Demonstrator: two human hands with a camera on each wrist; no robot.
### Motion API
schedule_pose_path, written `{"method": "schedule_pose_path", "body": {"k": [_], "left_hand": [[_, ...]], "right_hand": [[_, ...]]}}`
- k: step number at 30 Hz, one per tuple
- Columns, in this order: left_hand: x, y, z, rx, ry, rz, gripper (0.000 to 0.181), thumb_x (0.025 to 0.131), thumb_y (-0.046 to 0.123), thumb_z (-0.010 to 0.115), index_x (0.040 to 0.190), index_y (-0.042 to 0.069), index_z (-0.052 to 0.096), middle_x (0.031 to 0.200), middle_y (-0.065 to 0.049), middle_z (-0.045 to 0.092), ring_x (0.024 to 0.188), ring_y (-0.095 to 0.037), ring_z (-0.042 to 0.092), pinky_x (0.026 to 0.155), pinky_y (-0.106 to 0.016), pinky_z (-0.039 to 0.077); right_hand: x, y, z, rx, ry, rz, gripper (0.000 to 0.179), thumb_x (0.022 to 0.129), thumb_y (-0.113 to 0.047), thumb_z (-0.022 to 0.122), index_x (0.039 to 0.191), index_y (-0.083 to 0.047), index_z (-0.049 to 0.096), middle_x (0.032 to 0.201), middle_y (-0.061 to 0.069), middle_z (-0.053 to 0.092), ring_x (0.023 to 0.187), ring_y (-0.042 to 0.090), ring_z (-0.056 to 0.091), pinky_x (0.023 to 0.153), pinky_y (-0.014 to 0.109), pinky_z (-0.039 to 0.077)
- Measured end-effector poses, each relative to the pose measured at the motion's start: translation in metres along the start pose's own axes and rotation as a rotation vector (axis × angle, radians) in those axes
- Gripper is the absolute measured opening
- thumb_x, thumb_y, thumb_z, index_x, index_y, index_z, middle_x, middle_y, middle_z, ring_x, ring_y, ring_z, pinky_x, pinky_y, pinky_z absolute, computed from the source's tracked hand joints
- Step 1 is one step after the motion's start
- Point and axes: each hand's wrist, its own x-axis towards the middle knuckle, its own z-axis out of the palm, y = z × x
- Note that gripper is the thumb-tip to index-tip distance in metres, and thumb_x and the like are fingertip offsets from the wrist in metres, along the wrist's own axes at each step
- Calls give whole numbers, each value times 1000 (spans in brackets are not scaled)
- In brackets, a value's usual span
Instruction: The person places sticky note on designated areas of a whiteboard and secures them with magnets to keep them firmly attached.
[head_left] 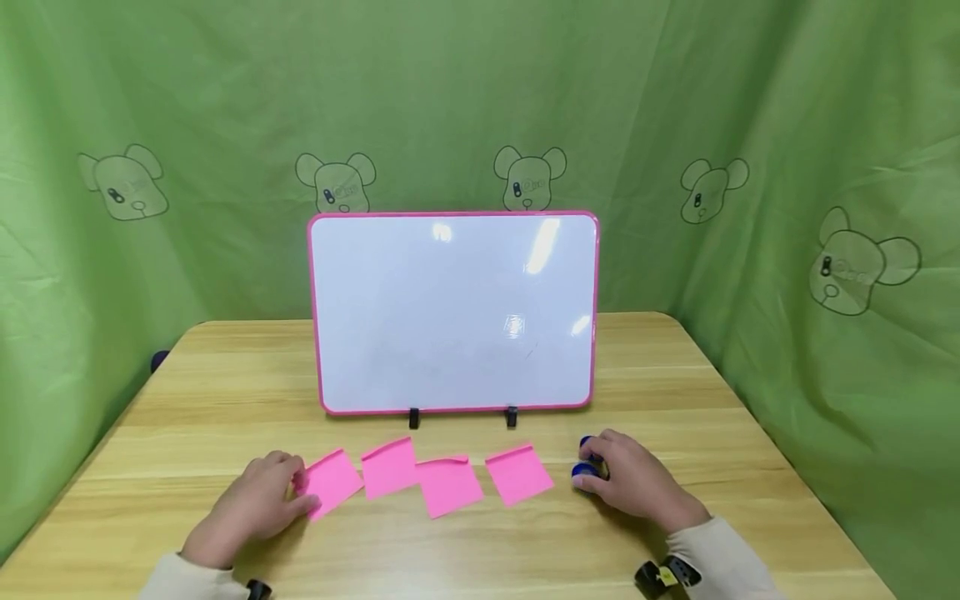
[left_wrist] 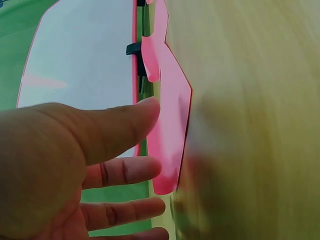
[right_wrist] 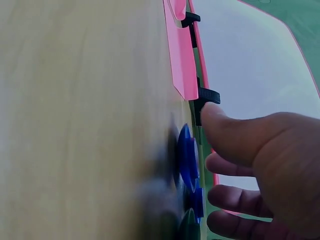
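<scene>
We note a light wooden table [head_left: 225,400] with a pink-framed rectangular whiteboard [head_left: 453,312] standing upright on two small black clips [head_left: 413,418], backed by a green cloth backdrop with bear prints [head_left: 135,100].

In front of the board lie four square pink sticky notes [head_left: 447,486] in a rough row, flat on the wood, some corners overlapping. The left hand [head_left: 253,502] rests at the left end of the row, fingertips at the edge of the leftmost pink note [head_left: 331,482]. In the left wrist view the left hand [left_wrist: 65,165] has its fingers spread and nearly straight, the thumb just beside the note's edge [left_wrist: 170,135]; we see no pinch.

At the right end, the right hand [head_left: 630,479] sits over a small cluster of round blue magnets [head_left: 584,472], just beside the rightmost note. From the right wrist view the right hand [right_wrist: 260,175] is loosely extended, fingers apart, close to the blue magnets [right_wrist: 189,160]; we cannot tell whether any magnet is gripped.
</scene>
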Motion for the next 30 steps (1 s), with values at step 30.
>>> {"method": "schedule_pose_path", "body": {"k": [30], "left_hand": [[4,10,2,47,16,47,28,74,19,83,81,11,56,85,-4,51,79,-23,47,69,-38,45]], "right_hand": [[4,-6,-3,7,-43,-7,8,89,-17,70,95,-12,70,86,-4,64,81,13,59,75,40,53]]}}
